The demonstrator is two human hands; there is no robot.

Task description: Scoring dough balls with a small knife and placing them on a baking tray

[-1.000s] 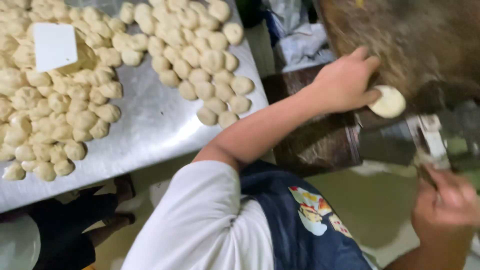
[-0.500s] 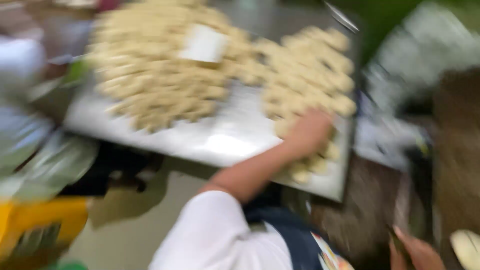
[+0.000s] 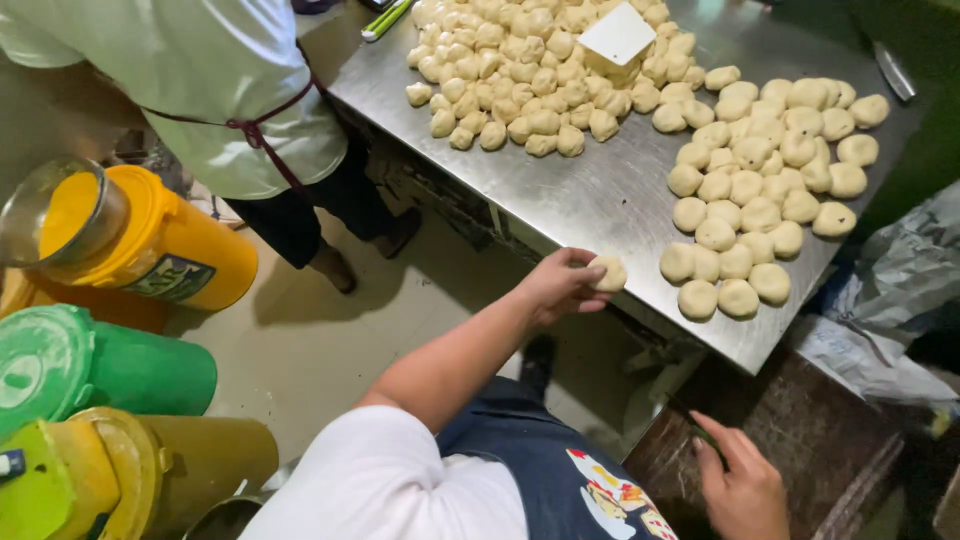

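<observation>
My left hand [image 3: 560, 287] reaches over the near edge of the steel table [image 3: 600, 205] and pinches a round dough ball [image 3: 609, 272] just off that edge. Close to its right lies a cluster of flattened dough balls [image 3: 765, 170]. A larger heap of dough balls [image 3: 530, 75] fills the table's far left, with a white scraper [image 3: 618, 35] on top. My right hand [image 3: 742, 487] rests low on a brown surface [image 3: 830, 450], fingertips against a thin dark thing; whether it grips that is unclear.
Another person in a pale shirt and apron [image 3: 200, 80] stands at the table's left end. On the floor at left stand a yellow bucket [image 3: 150, 240], a green lidded bucket [image 3: 80, 365] and an olive one [image 3: 150, 470]. Plastic bags [image 3: 890, 300] sit at right.
My left hand left the dough disc on the brown surface at right, swung to the pile on the table and now holds a dough ball at the table's edge. The view turned left.
</observation>
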